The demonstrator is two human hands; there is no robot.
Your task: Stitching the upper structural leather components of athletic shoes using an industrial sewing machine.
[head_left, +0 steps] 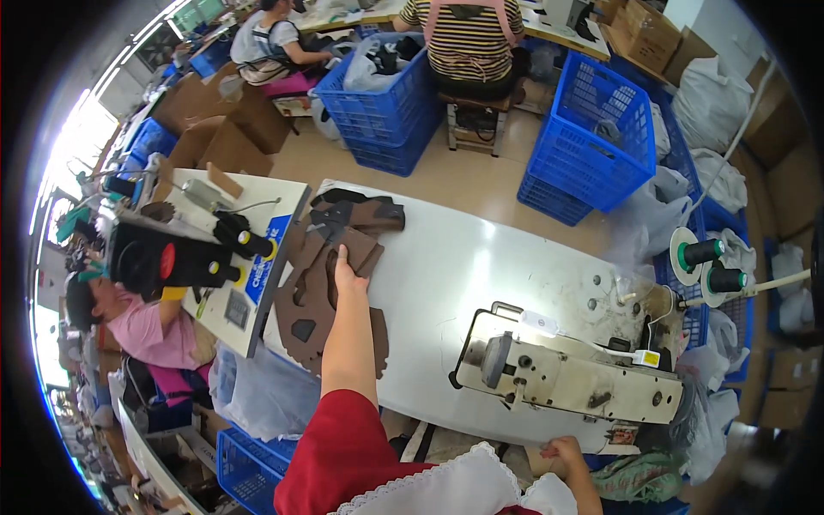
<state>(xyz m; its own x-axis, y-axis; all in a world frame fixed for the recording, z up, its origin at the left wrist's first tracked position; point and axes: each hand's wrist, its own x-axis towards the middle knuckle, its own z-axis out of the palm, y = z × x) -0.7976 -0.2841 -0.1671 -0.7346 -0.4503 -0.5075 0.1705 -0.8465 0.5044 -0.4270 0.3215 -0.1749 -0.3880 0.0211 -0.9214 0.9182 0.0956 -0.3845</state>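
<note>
At the left end of the white worktable (433, 275) lies a loose pile of flat brown cut pieces (330, 296), with a few darker pieces (332, 219) among them. My left hand (348, 273) rests on this pile, fingers stretched forward and thumb out to the side; I see no piece lifted. On the right part of the table stands a cream sewing machine (575, 369). My right hand (562, 452) is low at the table's near edge, below the machine, with its fingers curled in and nothing visible in them.
Left of the table is another sewing station (240, 300), where a person in pink (154, 330) sits. Blue crates (592, 129) stand beyond the table, near two more seated people. Black thread cones (702, 251) are at the right. Plastic bags (266, 390) hang below the left end.
</note>
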